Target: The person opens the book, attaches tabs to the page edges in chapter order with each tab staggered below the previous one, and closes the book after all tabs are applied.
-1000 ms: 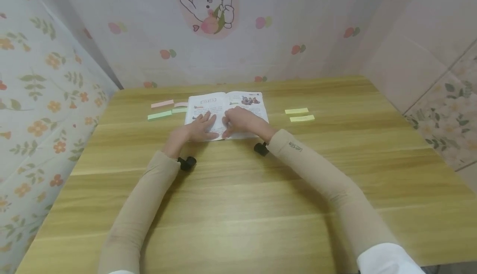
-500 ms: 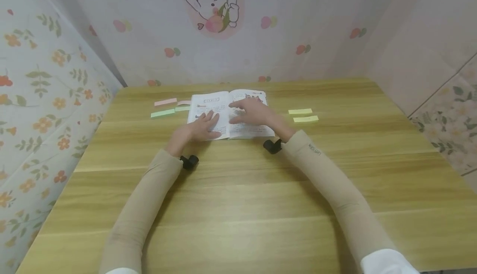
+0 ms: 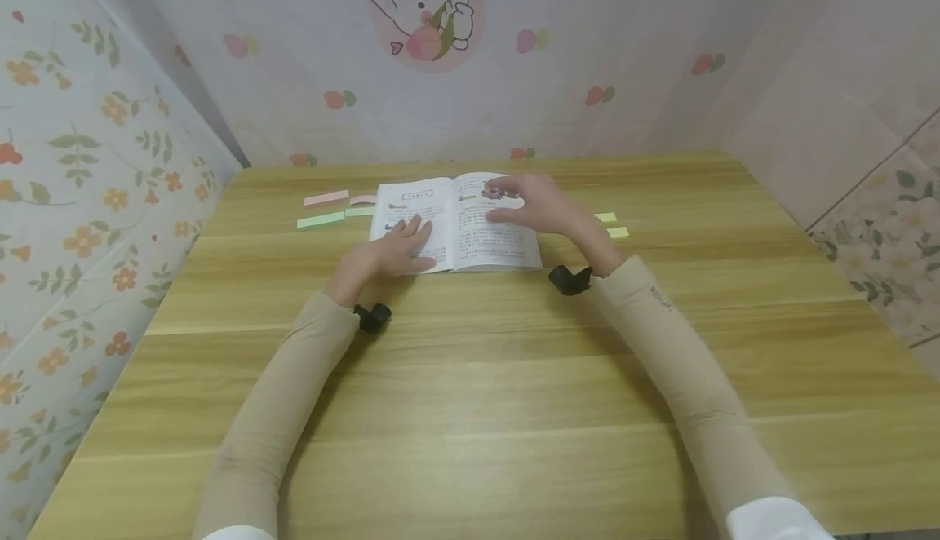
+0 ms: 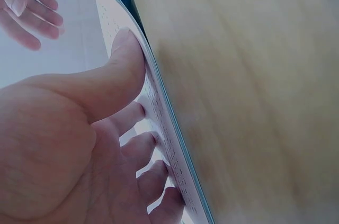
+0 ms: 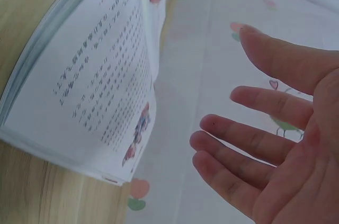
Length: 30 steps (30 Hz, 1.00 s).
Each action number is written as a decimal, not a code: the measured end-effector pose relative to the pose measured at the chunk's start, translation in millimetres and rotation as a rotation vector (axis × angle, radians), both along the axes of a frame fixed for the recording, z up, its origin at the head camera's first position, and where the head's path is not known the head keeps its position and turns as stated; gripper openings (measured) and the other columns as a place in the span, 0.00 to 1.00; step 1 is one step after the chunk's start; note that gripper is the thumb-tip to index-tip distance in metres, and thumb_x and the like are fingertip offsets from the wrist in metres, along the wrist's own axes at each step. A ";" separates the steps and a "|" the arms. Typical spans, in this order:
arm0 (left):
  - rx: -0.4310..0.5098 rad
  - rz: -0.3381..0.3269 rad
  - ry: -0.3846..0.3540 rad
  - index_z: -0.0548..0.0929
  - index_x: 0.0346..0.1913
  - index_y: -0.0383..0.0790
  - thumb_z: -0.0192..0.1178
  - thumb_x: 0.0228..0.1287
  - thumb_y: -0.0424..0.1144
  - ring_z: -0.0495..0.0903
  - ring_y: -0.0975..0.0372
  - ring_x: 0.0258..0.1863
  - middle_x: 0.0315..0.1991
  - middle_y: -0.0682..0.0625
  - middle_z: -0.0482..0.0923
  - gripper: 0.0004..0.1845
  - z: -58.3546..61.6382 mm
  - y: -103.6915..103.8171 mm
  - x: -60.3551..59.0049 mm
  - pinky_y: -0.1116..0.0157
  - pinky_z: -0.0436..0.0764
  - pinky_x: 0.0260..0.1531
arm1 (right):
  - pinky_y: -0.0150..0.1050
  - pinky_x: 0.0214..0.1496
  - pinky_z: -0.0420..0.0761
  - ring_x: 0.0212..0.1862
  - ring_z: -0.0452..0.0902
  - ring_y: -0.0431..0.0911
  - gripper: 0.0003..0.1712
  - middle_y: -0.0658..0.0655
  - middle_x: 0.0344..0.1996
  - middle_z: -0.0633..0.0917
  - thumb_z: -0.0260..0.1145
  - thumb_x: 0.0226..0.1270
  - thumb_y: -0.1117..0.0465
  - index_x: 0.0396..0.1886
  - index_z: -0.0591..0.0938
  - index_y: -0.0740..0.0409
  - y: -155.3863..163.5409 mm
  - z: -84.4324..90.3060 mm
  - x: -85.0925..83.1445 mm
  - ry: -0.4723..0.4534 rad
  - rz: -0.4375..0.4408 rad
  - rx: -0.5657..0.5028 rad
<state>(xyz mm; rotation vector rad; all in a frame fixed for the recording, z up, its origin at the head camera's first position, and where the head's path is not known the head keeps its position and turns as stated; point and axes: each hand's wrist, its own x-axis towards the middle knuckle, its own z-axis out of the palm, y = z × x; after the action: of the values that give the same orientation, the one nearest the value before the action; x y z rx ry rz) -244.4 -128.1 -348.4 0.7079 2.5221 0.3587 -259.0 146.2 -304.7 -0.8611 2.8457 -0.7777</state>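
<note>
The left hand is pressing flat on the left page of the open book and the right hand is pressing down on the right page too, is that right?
Not quite. The left hand does press flat on the open book's left page, but the right hand is lifted off the right page, fingers spread in the air. The right wrist view shows the gap.

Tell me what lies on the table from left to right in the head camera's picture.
Green sticky strip with a pink one just behind it → left hand pressing the open book's left page → right hand above the right page → yellow sticky strips, partly hidden behind that hand.
</note>
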 end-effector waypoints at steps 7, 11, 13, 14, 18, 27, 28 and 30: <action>-0.003 0.006 -0.005 0.37 0.80 0.32 0.46 0.80 0.50 0.28 0.38 0.77 0.79 0.33 0.26 0.42 0.7 -0.3 0.8 0.44 0.35 0.75 | 0.55 0.67 0.70 0.66 0.71 0.62 0.37 0.66 0.66 0.76 0.71 0.68 0.53 0.71 0.72 0.66 16.1 2.7 2.2 -0.013 -0.060 0.005; 0.003 0.009 -0.006 0.37 0.80 0.31 0.45 0.80 0.50 0.28 0.38 0.77 0.79 0.33 0.27 0.41 0.8 -0.3 1.1 0.44 0.35 0.75 | 0.56 0.68 0.70 0.68 0.70 0.62 0.38 0.65 0.68 0.75 0.72 0.67 0.53 0.72 0.72 0.63 26.2 6.1 3.9 -0.023 -0.100 -0.029; 0.006 0.007 -0.008 0.37 0.79 0.31 0.45 0.80 0.50 0.28 0.38 0.77 0.79 0.32 0.26 0.41 1.1 -0.3 1.2 0.44 0.35 0.75 | 0.57 0.69 0.69 0.69 0.69 0.62 0.38 0.65 0.69 0.74 0.72 0.67 0.53 0.72 0.72 0.63 31.0 7.8 4.3 -0.016 -0.109 -0.046; 0.008 0.005 -0.008 0.37 0.79 0.30 0.45 0.80 0.49 0.28 0.37 0.77 0.79 0.32 0.26 0.41 1.2 -0.4 1.2 0.44 0.35 0.75 | 0.58 0.69 0.68 0.69 0.69 0.62 0.38 0.65 0.69 0.74 0.71 0.67 0.53 0.72 0.72 0.62 33.2 8.7 4.6 -0.016 -0.114 -0.053; 0.012 0.004 -0.011 0.37 0.79 0.30 0.45 0.80 0.49 0.28 0.37 0.77 0.79 0.32 0.26 0.41 3.0 -0.4 1.8 0.44 0.35 0.75 | 0.59 0.69 0.68 0.68 0.69 0.63 0.37 0.65 0.68 0.74 0.71 0.67 0.53 0.72 0.72 0.62 42.7 12.5 5.6 -0.001 -0.136 -0.078; 0.008 0.008 -0.014 0.38 0.79 0.31 0.45 0.80 0.49 0.29 0.37 0.77 0.79 0.32 0.27 0.41 4.2 0.0 2.8 0.44 0.35 0.75 | 0.59 0.72 0.64 0.71 0.65 0.63 0.37 0.65 0.71 0.71 0.69 0.70 0.52 0.73 0.70 0.63 68.3 24.3 6.4 -0.001 -0.156 -0.151; 0.008 0.008 -0.015 0.38 0.79 0.31 0.45 0.80 0.49 0.29 0.37 0.77 0.79 0.32 0.27 0.41 3.8 -0.1 2.6 0.44 0.35 0.75 | 0.58 0.72 0.64 0.72 0.64 0.63 0.38 0.65 0.71 0.70 0.70 0.70 0.52 0.74 0.70 0.62 71.8 25.6 7.0 -0.003 -0.162 -0.159; 0.008 0.009 -0.014 0.37 0.80 0.31 0.45 0.80 0.50 0.28 0.38 0.77 0.79 0.33 0.27 0.41 3.2 -0.6 2.2 0.44 0.35 0.75 | 0.57 0.73 0.63 0.72 0.63 0.63 0.38 0.64 0.72 0.70 0.69 0.70 0.51 0.74 0.69 0.61 79.3 28.7 8.6 -0.010 -0.177 -0.174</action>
<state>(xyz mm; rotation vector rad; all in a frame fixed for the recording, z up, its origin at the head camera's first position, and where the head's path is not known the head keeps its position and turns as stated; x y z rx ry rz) -242.2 -128.7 -345.3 0.6944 2.5126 0.3756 -250.4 225.4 -276.0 -0.6251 2.9081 -1.0593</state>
